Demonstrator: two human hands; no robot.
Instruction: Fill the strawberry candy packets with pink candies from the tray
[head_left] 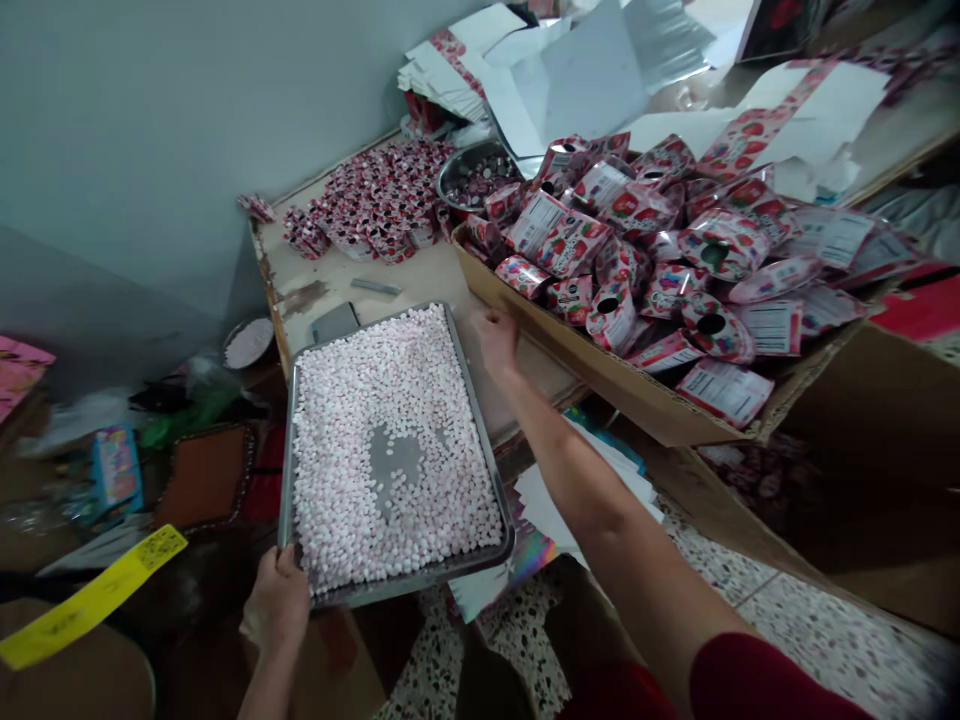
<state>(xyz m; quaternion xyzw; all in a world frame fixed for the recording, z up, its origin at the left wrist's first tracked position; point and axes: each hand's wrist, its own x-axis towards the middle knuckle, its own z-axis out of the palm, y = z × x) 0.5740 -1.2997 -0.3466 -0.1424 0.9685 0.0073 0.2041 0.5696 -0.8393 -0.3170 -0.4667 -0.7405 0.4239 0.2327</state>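
A dark metal tray full of small white and pale pink tablets lies tilted across the table's near end, its front part jutting past the edge. A bare grey patch shows amid the tablets. My left hand grips the tray's front left corner, thumb over the rim. Beyond the tray's right rim, between it and a cardboard box, my right hand is closed in a loose fist. It seems slightly apart from the tray, and whatever its fingers hold, if anything, is hidden.
Strawberry-printed pouches heap up in the box. Behind the tray are many small wrapped packets, a metal bowl and a flat metal strip. White sheets lie at the back. A yellow strip crosses the lower left.
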